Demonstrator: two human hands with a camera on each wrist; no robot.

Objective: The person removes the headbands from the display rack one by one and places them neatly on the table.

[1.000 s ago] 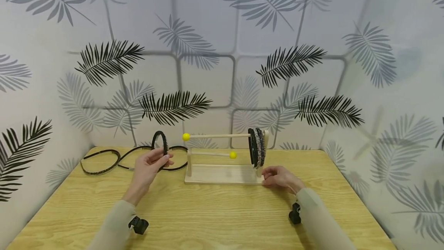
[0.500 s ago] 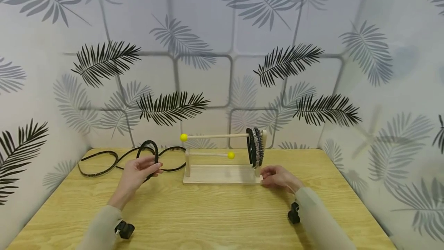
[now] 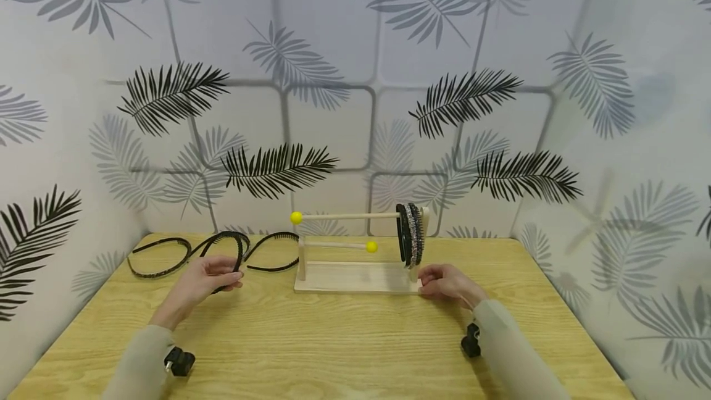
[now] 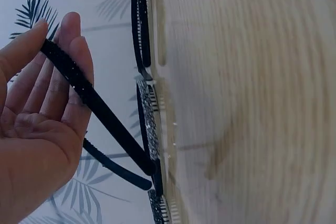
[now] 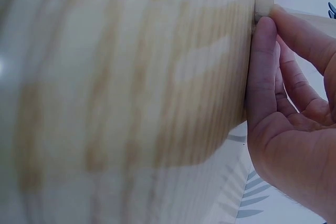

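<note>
My left hand [image 3: 202, 278] pinches a black headband [image 4: 113, 121] between thumb and fingers. It is tilted, its two ends pointing toward the tabletop in the left wrist view. Behind it lie other dark headbands, one glittery [image 4: 148, 108]. At the right, my right hand [image 3: 447, 283] grips the near right corner of a wooden stand [image 3: 355, 275] by its base; thumb and forefinger meet there in the right wrist view. Several headbands [image 3: 411, 234], black and sparkly, hang together on the stand's upper rod [image 3: 350, 216], against the right post.
A yellow ball [image 3: 297, 218] caps the upper rod's left end. The lower rod carries another yellow ball [image 3: 371, 246] at its right end. On the wood-grain table [image 3: 333, 338], a headband [image 3: 145, 276] lies far left, and another [image 3: 272, 270] lies beside the stand. A patterned wall stands behind.
My left hand has carried the black headband left and down, away from the stand and toward the headbands on the table. My right hand has stayed at the base.
</note>
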